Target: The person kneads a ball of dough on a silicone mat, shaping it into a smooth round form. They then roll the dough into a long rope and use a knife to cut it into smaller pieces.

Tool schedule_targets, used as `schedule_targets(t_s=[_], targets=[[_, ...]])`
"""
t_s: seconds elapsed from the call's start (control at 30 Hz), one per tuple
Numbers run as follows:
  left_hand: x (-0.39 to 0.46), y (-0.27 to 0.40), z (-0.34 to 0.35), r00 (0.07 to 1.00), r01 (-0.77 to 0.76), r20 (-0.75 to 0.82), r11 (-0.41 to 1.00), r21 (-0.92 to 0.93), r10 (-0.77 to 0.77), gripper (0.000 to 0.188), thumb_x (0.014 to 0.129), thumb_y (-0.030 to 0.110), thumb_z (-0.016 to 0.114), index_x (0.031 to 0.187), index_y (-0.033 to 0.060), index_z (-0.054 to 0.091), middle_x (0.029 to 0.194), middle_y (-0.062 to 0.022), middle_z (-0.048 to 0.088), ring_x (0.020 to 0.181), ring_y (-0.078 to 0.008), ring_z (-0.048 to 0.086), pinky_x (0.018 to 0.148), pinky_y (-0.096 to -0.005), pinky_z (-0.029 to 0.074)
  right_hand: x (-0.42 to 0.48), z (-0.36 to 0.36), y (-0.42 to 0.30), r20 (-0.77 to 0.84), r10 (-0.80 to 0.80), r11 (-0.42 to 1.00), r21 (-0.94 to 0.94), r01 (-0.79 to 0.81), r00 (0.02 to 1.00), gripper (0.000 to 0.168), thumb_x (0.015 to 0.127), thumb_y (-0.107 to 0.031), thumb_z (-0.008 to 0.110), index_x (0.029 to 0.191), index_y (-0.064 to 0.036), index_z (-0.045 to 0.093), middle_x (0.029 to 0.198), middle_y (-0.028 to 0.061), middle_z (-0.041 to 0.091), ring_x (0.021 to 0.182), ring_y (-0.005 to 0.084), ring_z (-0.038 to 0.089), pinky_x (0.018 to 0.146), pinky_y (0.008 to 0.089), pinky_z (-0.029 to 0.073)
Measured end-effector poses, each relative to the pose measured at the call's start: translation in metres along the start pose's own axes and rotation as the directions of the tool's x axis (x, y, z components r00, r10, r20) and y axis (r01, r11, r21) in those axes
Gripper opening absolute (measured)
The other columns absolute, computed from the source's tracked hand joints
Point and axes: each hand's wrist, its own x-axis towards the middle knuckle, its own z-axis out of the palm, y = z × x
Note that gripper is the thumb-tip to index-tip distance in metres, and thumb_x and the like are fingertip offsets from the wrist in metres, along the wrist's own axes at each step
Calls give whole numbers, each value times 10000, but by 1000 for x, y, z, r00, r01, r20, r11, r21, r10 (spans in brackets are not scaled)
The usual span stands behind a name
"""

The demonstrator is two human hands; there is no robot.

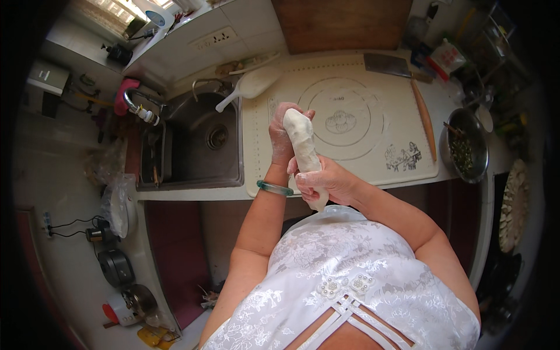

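Observation:
A thick roll of white dough (pixel 302 139) is held up in the air between my two hands, above the front part of a cream pastry mat (pixel 280 175). My left hand (pixel 283 127), dusted with flour, supports the far end of the roll, its thumb side partly hidden by the dough. Lower down, my right hand (pixel 326 178) is wrapped around the near end, and a tapered tip of dough pokes out below its fingers. A green bangle (pixel 274 188) circles my left wrist. Printed circles and drawings mark the mat.
Left of the mat lies a sink (pixel 192 140) with a tap (pixel 140 107); a white scoop (pixel 256 83) rests at the mat's corner. A cleaver (pixel 387 64), a wooden rolling pin (pixel 423 118) and a metal bowl of chopped greens (pixel 463 144) are to the right, with a tray of dumplings (pixel 513 205) beyond.

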Motion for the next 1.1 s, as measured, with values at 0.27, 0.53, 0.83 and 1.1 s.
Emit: schedule_targets(t_s=[0.27,0.53,0.83,1.1], targets=[[4,-57,-10,986,-166,56,908,384,157,307,742,177,807,809,79,523,641,-43,517,557,-166,498,525,-307,457,-11,0,-7,-69,21,1000,3,-21,997,281,873,-270,630,1019,-67,502,577,-16,421,466,77,371,467,253,335],[-17,-16,11,935,354,161,854,-382,-316,281,749,99,797,818,84,525,673,-12,527,575,-105,504,505,-261,443,-17,-3,-21,144,-133,991,-10,136,980,367,839,-311,644,1041,-37,508,661,16,532,534,87,452,526,250,381],[9,-6,7,997,-73,38,980,185,67,304,741,141,814,779,92,516,607,-2,458,544,-96,431,492,-266,420,-4,-10,-8,-38,-94,995,-42,92,995,303,856,-287,650,989,-66,490,645,5,492,525,89,444,530,247,395],[6,-54,2,953,-302,114,829,471,282,418,661,245,857,823,69,516,673,-81,535,555,-244,521,510,-326,451,-20,-8,-13,-20,-106,992,65,107,994,357,909,-374,613,1001,-54,485,573,-18,422,456,74,363,458,237,337]])
